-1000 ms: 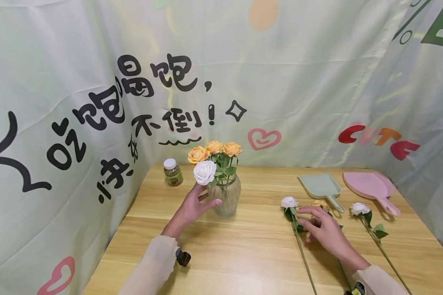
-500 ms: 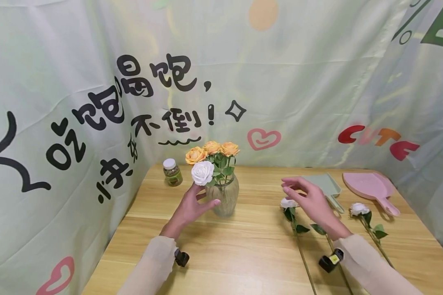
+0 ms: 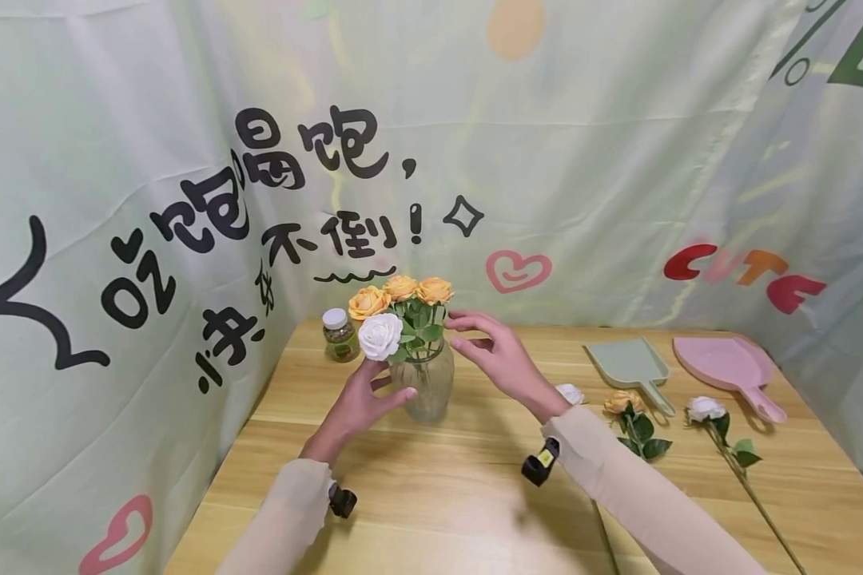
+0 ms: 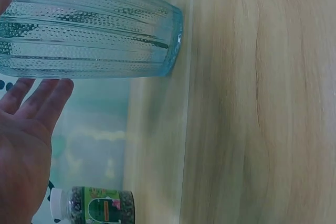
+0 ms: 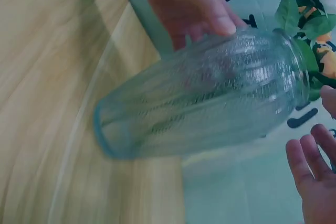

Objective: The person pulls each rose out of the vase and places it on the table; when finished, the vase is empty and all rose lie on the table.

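Observation:
A ribbed clear glass vase (image 3: 424, 391) stands on the table, holding three orange roses (image 3: 400, 289) and one white rose (image 3: 381, 336). My left hand (image 3: 355, 407) holds the vase from its left side, thumb across the front and fingers round the back. In the right wrist view, the thumb of that left hand (image 5: 194, 6) lies against the glass. My right hand (image 3: 499, 355), fingers spread, hovers beside the leaves and rim with nothing in it. The vase's ribbed wall (image 4: 89, 30) fills the upper left of the left wrist view.
A lidded jar (image 3: 341, 335) stands behind and left of the vase. On the right lie a white rose (image 3: 570, 394), partly under my right sleeve, an orange rose (image 3: 624, 402) and another white rose (image 3: 706, 409). Behind them are a green dustpan (image 3: 626, 361) and a pink dustpan (image 3: 719, 359).
My right hand has left the loose roses and swung left to the vase's right side. The vase has shifted slightly left together with my left hand.

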`<state>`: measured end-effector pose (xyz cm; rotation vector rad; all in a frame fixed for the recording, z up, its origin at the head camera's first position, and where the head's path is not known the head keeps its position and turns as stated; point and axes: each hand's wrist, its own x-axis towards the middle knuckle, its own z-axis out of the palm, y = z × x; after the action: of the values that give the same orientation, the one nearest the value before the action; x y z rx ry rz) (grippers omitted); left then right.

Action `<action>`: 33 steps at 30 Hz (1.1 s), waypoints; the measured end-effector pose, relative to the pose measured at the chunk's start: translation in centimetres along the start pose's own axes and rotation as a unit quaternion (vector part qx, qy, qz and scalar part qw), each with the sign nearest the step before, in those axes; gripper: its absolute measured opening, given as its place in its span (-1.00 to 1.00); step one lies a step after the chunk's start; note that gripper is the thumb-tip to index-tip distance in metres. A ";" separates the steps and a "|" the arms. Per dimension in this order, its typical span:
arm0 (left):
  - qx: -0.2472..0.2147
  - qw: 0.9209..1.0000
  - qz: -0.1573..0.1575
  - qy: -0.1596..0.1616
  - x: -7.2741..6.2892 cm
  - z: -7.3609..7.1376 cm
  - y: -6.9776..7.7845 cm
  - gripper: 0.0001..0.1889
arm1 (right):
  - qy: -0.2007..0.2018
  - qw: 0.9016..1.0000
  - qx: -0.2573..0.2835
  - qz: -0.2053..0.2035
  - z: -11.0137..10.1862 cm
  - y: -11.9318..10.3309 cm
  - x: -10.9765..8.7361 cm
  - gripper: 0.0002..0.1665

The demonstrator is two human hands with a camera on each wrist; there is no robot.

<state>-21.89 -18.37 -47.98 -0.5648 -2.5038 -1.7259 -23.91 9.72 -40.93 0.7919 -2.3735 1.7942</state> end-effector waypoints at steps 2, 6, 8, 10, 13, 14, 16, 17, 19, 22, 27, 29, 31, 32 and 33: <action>-0.002 1.000 0.004 0.001 0.0 -0.1 -0.1 -0.06 | -0.005 1.000 -0.002 -0.004 0.7 -0.1 0.7 -0.67; 0.000 1.000 0.007 0.006 -0.1 -0.3 -0.5 -0.05 | -0.034 0.999 -0.018 -0.011 1.6 0.0 1.6 -0.65; 0.000 1.000 0.005 0.009 -0.1 -0.3 -0.7 -0.04 | -0.047 0.999 -0.025 -0.012 1.9 0.0 1.8 -0.64; -0.002 1.000 0.007 0.011 -0.2 -0.4 -0.7 -0.03 | -0.051 0.998 -0.031 -0.011 2.2 -0.1 2.0 -0.63; -0.005 1.000 0.009 0.012 -0.2 -0.4 -0.7 -0.03 | -0.052 0.998 -0.038 -0.011 2.4 -0.4 2.1 -0.62; -0.005 1.000 0.010 0.012 -0.2 -0.3 -0.7 -0.02 | -0.052 0.998 -0.040 -0.012 2.5 -0.4 2.1 -0.61; -0.006 1.000 0.009 0.012 -0.2 -0.3 -0.6 -0.02 | -0.053 0.998 -0.043 -0.012 2.6 -0.6 2.2 -0.61; -0.006 1.000 0.008 0.013 -0.2 -0.3 -0.6 -0.02 | -0.052 0.998 -0.043 -0.012 2.6 -0.7 2.2 -0.61; -0.006 1.000 0.008 0.013 -0.2 -0.2 -0.5 -0.01 | -0.043 0.998 -0.043 -0.014 2.6 -0.9 2.2 -0.62; -0.003 1.000 0.007 0.013 -0.1 -0.2 -0.5 -0.01 | -0.018 0.999 -0.037 -0.022 2.5 -1.2 2.3 -0.63; 0.000 1.000 0.012 0.015 0.0 -0.3 -0.6 0.00 | 0.023 0.998 -0.022 -0.049 2.2 -2.0 2.8 -0.66; 0.002 1.000 0.014 0.015 0.0 -0.3 -0.6 -0.01 | 0.039 0.997 -0.009 -0.060 2.1 -2.4 2.9 -0.67; 0.003 1.000 0.015 0.014 0.0 -0.3 -0.7 -0.02 | 0.057 0.996 0.007 -0.068 2.1 -2.6 3.0 -0.67; 0.004 1.000 0.016 0.014 0.0 -0.3 -0.7 -0.02 | 0.065 0.995 0.013 -0.073 2.0 -2.8 3.1 -0.66; 0.005 1.000 0.017 0.013 0.0 -0.3 -0.7 -0.02 | 0.072 0.994 0.020 -0.077 2.0 -2.9 3.1 -0.65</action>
<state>-22.14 -18.83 -48.53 -0.5752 -2.4690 -1.6981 -24.89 6.20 -37.96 0.7965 -2.1318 1.7771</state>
